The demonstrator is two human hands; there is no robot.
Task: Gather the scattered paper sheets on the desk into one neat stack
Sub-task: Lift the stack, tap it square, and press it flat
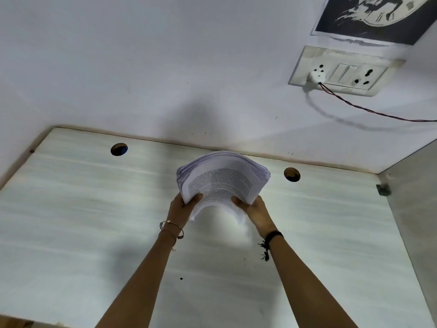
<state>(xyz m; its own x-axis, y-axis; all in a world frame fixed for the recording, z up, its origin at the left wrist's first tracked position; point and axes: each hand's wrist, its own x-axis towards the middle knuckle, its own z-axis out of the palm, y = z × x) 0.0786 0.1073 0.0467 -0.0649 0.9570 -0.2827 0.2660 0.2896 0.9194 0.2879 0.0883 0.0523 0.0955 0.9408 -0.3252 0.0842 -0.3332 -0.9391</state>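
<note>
A thick stack of white printed paper sheets [222,178] is held up above the pale wooden desk [71,221], near its back edge. The stack bends into an arch, its top sheet showing a block of printed text. My left hand [183,208] grips the stack's lower left corner, thumb on top. My right hand [254,209] grips the lower right corner the same way. The near lower edges of the sheets are blurred and fan out unevenly between my hands.
Two round cable holes [119,149] [292,174] pierce the desk near the wall. A switch and socket plate [343,71] with a plugged cord [378,112] sits on the white wall at the upper right, under a dark poster [378,17]. A grey side panel [413,209] bounds the desk's right side.
</note>
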